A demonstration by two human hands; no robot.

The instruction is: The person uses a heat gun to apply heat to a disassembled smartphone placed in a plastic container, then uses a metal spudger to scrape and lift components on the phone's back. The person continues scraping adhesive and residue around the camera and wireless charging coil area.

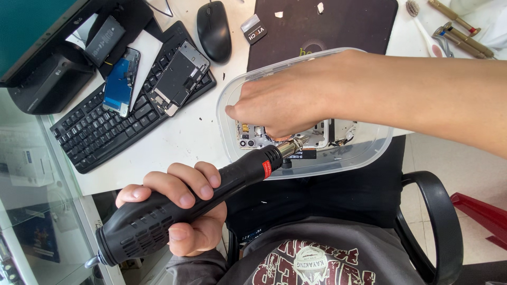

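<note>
Inside the clear plastic tray (232, 142), which overhangs the near edge of the white tabletop (179, 137), lies an opened phone body (322, 136): pale frame, camera lenses at its left end, small boards and a copper-coloured patch showing at its middle. Over it, the right hand (280, 105) reaches in from the right, fingers bent down onto the phone body; whether the fingertips pinch anything cannot be told, since the hand hides them. Below the tray, the left hand (179, 211) has its grip wrapped tight around the black handle of a hot-air gun (185, 206), thumb and fingers pressed together round it. This tool is black with a red band near its front, and its metal nozzle points up into the tray, just beside the right hand's fingers and over the phone body's near edge. Left of the tray, a black keyboard (95, 132) carries a phone screen (120, 82) and another dismantled phone (179, 78). Beyond the tray sit a black mouse (214, 29) and a dark mat (327, 26).
</note>
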